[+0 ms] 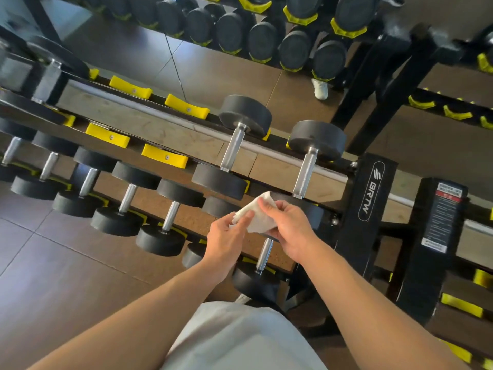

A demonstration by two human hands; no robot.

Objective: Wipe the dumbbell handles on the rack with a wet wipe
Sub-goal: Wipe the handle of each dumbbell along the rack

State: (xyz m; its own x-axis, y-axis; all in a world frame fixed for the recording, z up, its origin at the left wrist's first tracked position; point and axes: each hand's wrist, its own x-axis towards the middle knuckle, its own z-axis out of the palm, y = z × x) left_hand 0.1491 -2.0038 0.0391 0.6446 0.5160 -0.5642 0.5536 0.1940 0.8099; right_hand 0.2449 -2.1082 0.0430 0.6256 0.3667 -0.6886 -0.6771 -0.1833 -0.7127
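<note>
The wet wipe is being held between both hands, pinched by the left hand and gripped by the right hand; the nearest dumbbell handle is lying just below the right hand, running away from the body

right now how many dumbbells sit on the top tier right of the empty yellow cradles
2. The left dumbbell sits just past the yellow cradles; the right dumbbell is by the end post, above the wet wipe. None seems hidden there.
</note>
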